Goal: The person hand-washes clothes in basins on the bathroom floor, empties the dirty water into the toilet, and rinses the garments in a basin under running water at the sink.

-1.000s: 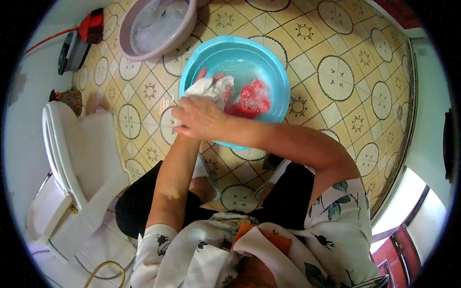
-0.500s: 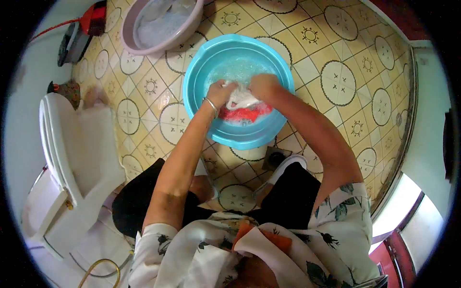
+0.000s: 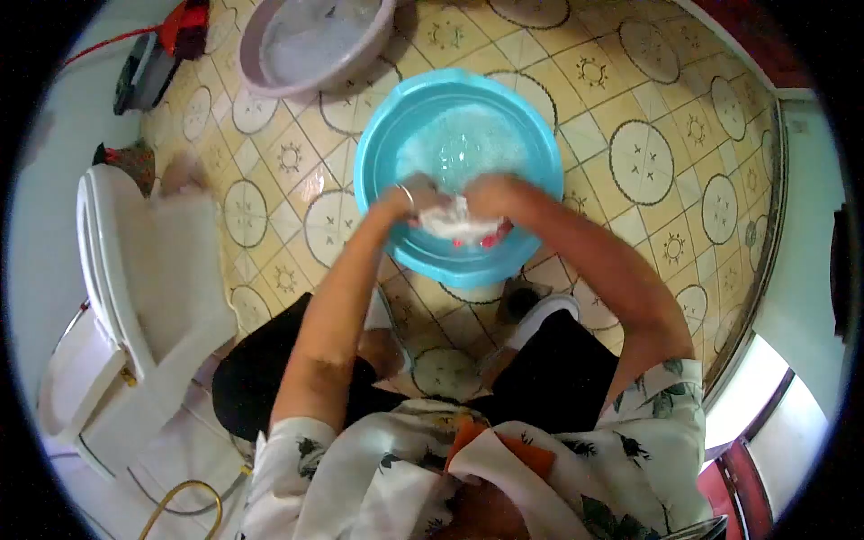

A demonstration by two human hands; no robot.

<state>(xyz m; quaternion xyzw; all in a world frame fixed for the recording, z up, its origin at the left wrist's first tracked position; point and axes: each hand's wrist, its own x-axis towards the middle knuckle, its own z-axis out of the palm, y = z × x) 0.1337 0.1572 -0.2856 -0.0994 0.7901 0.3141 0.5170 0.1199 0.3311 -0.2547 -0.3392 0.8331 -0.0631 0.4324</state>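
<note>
A white cloth (image 3: 452, 223) with red parts lies bunched in sudsy water in the light blue basin (image 3: 368, 153) between my knees. My left hand (image 3: 421, 195), a bracelet at its wrist, is closed on the cloth's left side. My right hand (image 3: 493, 195) is closed on its right side, knuckles up. Both hands are smeared by motion, and the fingertips are partly hidden. Below them, red fabric (image 3: 490, 240) shows at the cloth's near edge.
A pink basin (image 3: 250, 54) of cloudy water stands at the far left on the patterned tile floor (image 3: 594, 135). To my left is a white toilet (image 3: 148, 297). A floor drain (image 3: 522, 301) lies near my right shoe (image 3: 547, 313). A red-and-grey dustpan (image 3: 184, 31) leans by the wall.
Both hands have moved toward me with the white cloth, to the near side of the blue basin. Less red fabric shows now, and more foamy water is visible behind the hands.
</note>
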